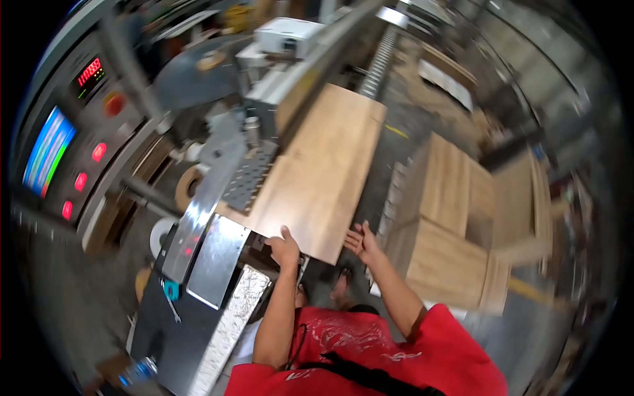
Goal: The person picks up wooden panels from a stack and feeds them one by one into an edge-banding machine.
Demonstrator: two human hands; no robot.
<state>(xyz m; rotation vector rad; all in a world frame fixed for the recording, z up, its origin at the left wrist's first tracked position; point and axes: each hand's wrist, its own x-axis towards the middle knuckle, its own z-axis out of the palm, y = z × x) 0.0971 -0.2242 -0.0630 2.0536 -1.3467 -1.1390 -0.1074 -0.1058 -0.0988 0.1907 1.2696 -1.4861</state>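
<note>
The head view looks down on a woodworking machine (218, 198) with a person in a red shirt at the lower edge. A long wooden panel (317, 178) lies flat on the machine bed and runs away from the person, along a metal guide rail (317, 66) on its left side. The near end of the panel sticks out over the edge of the machine.

The left hand (285, 247) rests on the near left corner of the panel, with the fingers curled on the edge, so it grips or presses the board there; the picture is blurred and the exact closing of the fingers cannot be told. The right hand (360, 241) is open, with the fingers spread apart, just beside the near right corner of the panel. It holds nothing, and whether it touches the edge is not clear.

On the left of the machine there is a control panel (72, 145) with a coloured screen, a red number display and several red lit buttons. Rolls of edge tape (188, 185) lie below the machine table. On the right of the person, stacks of similar wooden boards (456, 218) stand on the grey floor (409, 112), well apart from the panel on the machine.
</note>
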